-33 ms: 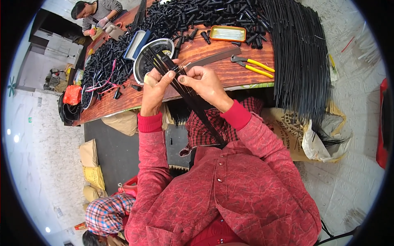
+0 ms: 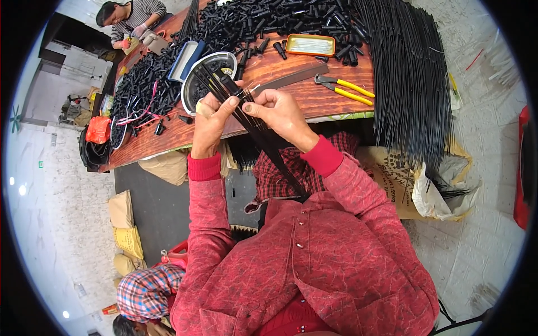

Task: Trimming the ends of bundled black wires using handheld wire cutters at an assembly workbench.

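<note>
Both hands are raised in front of me at the table's near edge, thumbs almost meeting. My left hand is closed around a bundle of thin black rods, which slants from above the fingers down to my lap. A short black tubular piece stands up at the fingertips among the rods' upper ends. My right hand pinches at the same rods just below that piece. Its fingertips partly hide what exactly they grip. Behind the hands sits a round metal-rimmed dish with small dark bits in it.
Heaped black tubular parts cover the back of the wooden table. Yellow-handled pliers, a flat brown bar and a yellow tin of needles lie right. Long black rods overhang the right edge. Two other people are nearby.
</note>
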### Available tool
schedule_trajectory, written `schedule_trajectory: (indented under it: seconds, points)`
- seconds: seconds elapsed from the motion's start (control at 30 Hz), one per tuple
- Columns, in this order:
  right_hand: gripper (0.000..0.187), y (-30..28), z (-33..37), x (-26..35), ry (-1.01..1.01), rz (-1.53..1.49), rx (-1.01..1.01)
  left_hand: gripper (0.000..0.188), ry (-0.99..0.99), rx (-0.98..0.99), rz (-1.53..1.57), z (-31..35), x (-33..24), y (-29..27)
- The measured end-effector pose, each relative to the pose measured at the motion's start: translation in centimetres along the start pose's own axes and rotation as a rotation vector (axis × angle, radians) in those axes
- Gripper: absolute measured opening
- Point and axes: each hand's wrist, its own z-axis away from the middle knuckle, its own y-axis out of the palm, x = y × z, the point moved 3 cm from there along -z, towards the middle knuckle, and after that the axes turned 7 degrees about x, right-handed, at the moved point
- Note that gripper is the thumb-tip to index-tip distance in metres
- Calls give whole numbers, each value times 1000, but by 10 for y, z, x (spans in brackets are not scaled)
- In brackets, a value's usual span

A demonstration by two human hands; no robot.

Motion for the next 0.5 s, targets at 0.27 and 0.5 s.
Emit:
schedule_trajectory:
  seconds: [0.27, 0.5]
  points:
    - [27, -10, -5, 12, 275, 16, 154, 35, -56, 76, -2, 3, 0, -5]
    - [28, -3, 3, 19, 244, 58, 164, 40, -80, 60, 48, 12, -1, -10]
